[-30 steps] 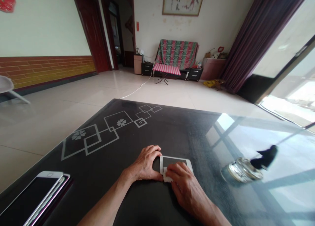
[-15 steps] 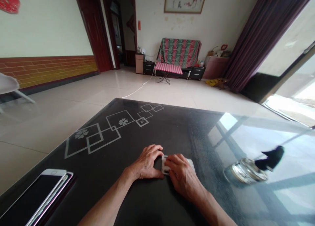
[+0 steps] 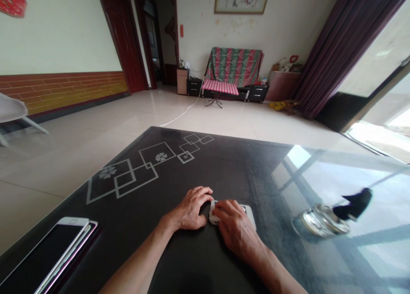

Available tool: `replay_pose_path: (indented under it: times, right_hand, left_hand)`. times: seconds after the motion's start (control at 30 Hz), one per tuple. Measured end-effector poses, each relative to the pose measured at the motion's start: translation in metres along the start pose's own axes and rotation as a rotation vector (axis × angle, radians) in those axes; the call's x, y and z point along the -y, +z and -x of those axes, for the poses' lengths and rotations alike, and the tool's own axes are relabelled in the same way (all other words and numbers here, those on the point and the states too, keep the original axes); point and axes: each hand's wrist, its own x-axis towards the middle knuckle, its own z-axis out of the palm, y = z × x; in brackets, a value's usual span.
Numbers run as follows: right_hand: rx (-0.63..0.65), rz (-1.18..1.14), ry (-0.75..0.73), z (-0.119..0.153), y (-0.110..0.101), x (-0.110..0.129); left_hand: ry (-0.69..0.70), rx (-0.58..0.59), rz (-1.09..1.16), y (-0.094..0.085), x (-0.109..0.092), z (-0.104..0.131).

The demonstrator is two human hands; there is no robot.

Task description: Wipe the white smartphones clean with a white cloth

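Note:
A pale flat rectangular object [image 3: 251,213] lies on the black table [image 3: 192,260], mostly covered by my right hand [image 3: 235,225]. The fingers of that hand are curled around a small whitish wad, perhaps cloth or tissue [image 3: 213,217], pressed at the object's left end. Just to the left, my left hand [image 3: 191,208] rests on the tabletop with thumb and fingers apart, fingertips beside the object's upper left corner. Nothing shows in its grasp.
Stacked phones [image 3: 48,251] lie at the table's left. On the right stands a glass jar or ashtray [image 3: 322,221] with a black item [image 3: 355,205] over it. Beyond the table are a small striped table [image 3: 220,87] and a white chair [image 3: 13,108].
My right hand and the whitish wad have shifted slightly to the object's left end. My left thumb has drawn back from the object. The view has tilted a little.

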Motion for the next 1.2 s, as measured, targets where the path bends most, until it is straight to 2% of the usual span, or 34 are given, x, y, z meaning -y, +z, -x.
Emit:
replay_pose_path:
  times: [0.2,0.37,0.53,0.7,0.9,1.0,1.2]
  right_hand:
    - [0.068,0.004,0.005,0.02,-0.012,0.008]
    - [0.042,0.022,-0.009,0.018,-0.009,0.008]
    - [0.07,0.026,-0.015,0.02,-0.011,0.007]
    - [0.053,0.084,0.016,0.034,-0.021,-0.004]
    - [-0.013,0.13,0.046,0.047,-0.031,-0.03]
    - [-0.021,0.137,0.064,0.049,-0.034,-0.039]
    - [0.006,0.156,0.096,0.04,-0.035,-0.039]
  left_hand:
    - [-0.008,0.007,0.009,-0.002,-0.001,0.0]
    - [-0.003,0.008,0.006,-0.001,0.001,-0.001]
    - [-0.015,0.011,0.009,0.0,0.001,0.0]
    - [-0.034,0.028,0.005,-0.001,-0.001,-0.001]
    - [-0.035,0.031,-0.007,0.001,-0.001,-0.001]
    - [-0.036,-0.005,-0.031,0.004,-0.003,-0.002]
    - [-0.025,-0.06,-0.09,0.01,-0.007,-0.002]
